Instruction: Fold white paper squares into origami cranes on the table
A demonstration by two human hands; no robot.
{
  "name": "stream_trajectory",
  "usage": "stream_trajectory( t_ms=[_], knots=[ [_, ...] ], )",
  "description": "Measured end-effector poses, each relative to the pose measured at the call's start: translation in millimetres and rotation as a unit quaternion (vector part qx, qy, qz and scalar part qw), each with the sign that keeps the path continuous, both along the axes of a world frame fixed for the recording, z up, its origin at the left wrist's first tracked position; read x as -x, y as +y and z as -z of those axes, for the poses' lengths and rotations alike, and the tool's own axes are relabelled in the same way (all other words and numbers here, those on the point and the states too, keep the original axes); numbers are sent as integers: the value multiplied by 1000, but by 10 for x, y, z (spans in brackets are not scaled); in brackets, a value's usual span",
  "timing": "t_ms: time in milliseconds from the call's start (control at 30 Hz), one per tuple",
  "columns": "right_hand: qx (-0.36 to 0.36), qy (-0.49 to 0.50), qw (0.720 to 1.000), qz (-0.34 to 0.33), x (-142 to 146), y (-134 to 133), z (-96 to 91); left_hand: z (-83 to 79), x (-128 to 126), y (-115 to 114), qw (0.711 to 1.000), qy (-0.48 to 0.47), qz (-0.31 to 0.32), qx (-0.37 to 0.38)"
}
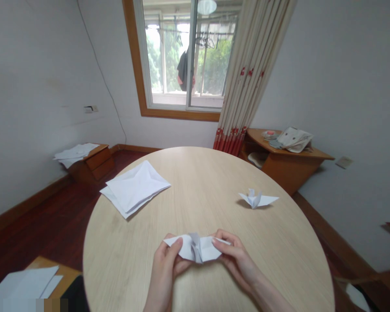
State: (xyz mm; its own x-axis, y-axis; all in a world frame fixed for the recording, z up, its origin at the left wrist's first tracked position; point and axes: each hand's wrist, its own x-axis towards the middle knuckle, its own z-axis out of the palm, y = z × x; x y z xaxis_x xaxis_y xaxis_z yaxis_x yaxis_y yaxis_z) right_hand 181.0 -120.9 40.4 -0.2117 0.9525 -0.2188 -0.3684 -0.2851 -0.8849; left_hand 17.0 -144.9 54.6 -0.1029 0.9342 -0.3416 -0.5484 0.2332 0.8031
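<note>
Round pale-wood counter (208,173) spreads before us, and nearest us our left hand (164,271) and our right hand (237,260) grip the two ends of a folded white paper figure (196,248), held just above the wood, the hands close together but not touching. Farther along the counter, a paper crane (256,199) sits to the right and a folded stack of white paper (134,188) lies to the left. Beyond, a wooden cabinet (286,167) carries a cloth bag (294,139) beside the curtained window (169,52)
</note>
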Motion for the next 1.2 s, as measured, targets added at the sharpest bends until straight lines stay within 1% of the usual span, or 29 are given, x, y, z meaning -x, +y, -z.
stream_trajectory(
  t_ms=[200, 367, 500, 667, 900, 1200],
  knots=[
    [14, 6, 1000, -8, -13, 13, 17, -28, 81, 10, 998, -52, 28, 16],
    [11, -12, 1000, -18, -14, 28, 4, 17, 144, 49, 997, -64, 30, 12],
    [11, -26, 1000, 2, -30, 53, 17, 54, 206, 72, 998, -45, 49, -4],
    [7, -54, 998, 13, -58, 71, 33, 60, 282, 90, 997, -7, 82, -13],
    [-3, -67, 998, 13, -116, 88, 15, 54, 346, 138, 995, 47, 87, -20],
    [4, -73, 997, -4, -148, 116, 22, 92, 409, 176, 994, 68, 85, 11]
  ],
)
